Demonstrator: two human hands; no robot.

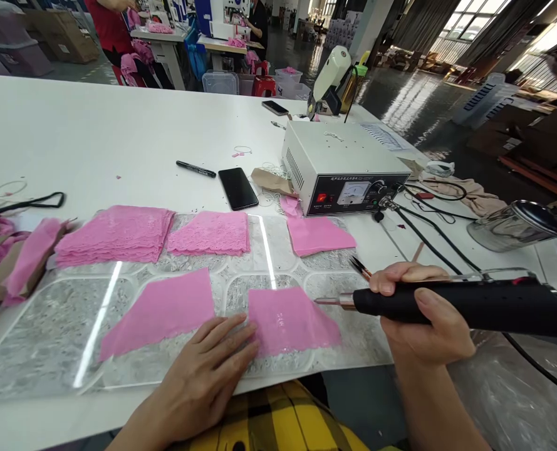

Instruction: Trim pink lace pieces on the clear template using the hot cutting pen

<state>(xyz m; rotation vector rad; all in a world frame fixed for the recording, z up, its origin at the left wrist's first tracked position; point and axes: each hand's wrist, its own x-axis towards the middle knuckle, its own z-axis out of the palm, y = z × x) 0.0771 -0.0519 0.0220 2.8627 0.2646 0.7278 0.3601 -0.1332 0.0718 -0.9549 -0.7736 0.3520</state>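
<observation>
My right hand (423, 313) is wrapped round a black-handled ultrasonic welding gun (475, 307), its thin metal tip pointing left at the right edge of a pink fabric piece (290, 322). Whether the tip touches the cloth I cannot tell. Flat on the mat, with fingers stretched out, my left hand (212, 369) rests at the left edge of that piece. To its upper left lies a larger pink fabric piece (165, 313). Behind are two stacks of cut pink lace, a wide stack (116, 235) and a smaller stack (210, 233), plus another pink piece (320, 235).
A patterned clear mat (38, 338) covers the front of the white table. The welder's control box (348, 166) stands at back right, cables running to the gun. A phone (238, 188), a marker (196, 168), tweezers (360, 268) and a lidded glass jar (517, 225) lie around.
</observation>
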